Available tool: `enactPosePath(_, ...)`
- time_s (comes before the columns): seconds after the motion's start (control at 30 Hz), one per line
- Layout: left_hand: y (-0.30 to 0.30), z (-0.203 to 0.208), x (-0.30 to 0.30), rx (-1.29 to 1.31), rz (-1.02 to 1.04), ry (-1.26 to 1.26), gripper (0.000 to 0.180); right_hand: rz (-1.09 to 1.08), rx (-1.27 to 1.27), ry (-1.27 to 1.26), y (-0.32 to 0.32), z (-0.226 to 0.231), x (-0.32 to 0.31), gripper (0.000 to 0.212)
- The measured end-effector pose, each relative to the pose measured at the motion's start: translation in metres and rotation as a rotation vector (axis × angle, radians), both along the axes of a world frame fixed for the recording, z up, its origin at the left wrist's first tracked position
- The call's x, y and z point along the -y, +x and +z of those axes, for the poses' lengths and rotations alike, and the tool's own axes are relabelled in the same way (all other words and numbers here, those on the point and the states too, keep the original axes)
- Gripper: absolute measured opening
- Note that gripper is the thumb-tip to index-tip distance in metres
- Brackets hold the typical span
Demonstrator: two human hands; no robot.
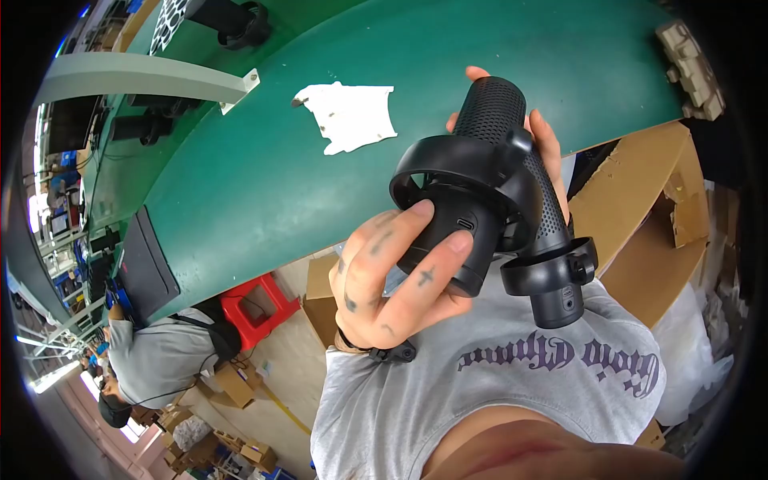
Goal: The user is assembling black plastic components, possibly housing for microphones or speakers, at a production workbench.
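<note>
A black microphone [490, 108] with a perforated head and a ring-shaped mount is held up in front of my chest, tilted. My left hand [392, 280] closes round its lower body, two fingertips lying beside a small port. Behind it, a second black microphone [554, 306] with a similar ring points downward. My right hand [549, 148] is mostly hidden behind the two microphones. Its fingers show at the head of the first one and along the second, wrapped round them. A white torn-edged sheet [356, 120] lies on the green tabletop [240, 200] beyond.
A grey metal bracket [160, 76] stands at the table's far left, with more black microphones [228, 20] behind. Open cardboard boxes [640, 208] sit at right, below a beige molded piece [690, 70]. A red stool [256, 308] and another person [164, 356] are at left.
</note>
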State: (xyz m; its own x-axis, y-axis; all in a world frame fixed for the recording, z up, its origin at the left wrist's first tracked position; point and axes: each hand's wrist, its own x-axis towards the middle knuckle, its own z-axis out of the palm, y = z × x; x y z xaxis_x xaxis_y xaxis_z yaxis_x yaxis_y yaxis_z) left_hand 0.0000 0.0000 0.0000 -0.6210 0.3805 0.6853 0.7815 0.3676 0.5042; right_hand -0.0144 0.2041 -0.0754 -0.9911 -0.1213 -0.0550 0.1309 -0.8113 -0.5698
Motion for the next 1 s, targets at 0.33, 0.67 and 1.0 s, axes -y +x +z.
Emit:
enactPosePath(0.33, -0.005, -0.005, -0.012, -0.167, -0.125, -0.077, 0.034, -0.038, -0.046, -0.105, -0.003, 0.013, 0.005, 0.070)
enactPosePath(0.67, -0.012, 0.004, -0.001, -0.203, -0.249, -0.211, 0.031, 0.051, -0.066, -0.074, -0.009, -0.002, -0.001, 0.074)
enactPosePath(1.0, -0.012, 0.015, -0.001, -0.525, -0.300, -0.537, 0.018, 0.073, -0.049, -0.314, -0.007, -0.004, 0.010, 0.080)
